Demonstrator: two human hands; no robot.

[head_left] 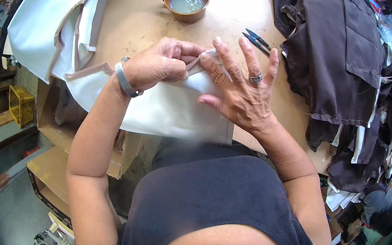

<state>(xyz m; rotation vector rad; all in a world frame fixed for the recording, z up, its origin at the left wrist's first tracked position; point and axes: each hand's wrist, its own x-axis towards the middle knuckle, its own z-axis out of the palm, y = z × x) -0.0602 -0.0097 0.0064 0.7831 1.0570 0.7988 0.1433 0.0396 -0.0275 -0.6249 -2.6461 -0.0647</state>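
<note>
My left hand [156, 64], with a grey band at the wrist, pinches the upper edge of a white fabric piece [178, 108] between thumb and bent fingers. A brownish-pink trim runs along that edge, and the piece hangs over the table's near edge toward my lap. My right hand [241, 91], a ring on one finger, has its fingers spread over the right end of the same edge. Its index finger lies against the folded corner beside the left fingertips; the palm side is hidden.
A brown mug [184, 17] of cloudy liquid stands at the far middle of the table [239, 5]. Black thread snips [258, 41] lie right of it. Dark brown garments [346, 57] are heaped at right; white trimmed pieces [48, 11] are stacked at left. Cardboard boxes [50, 173] sit below left.
</note>
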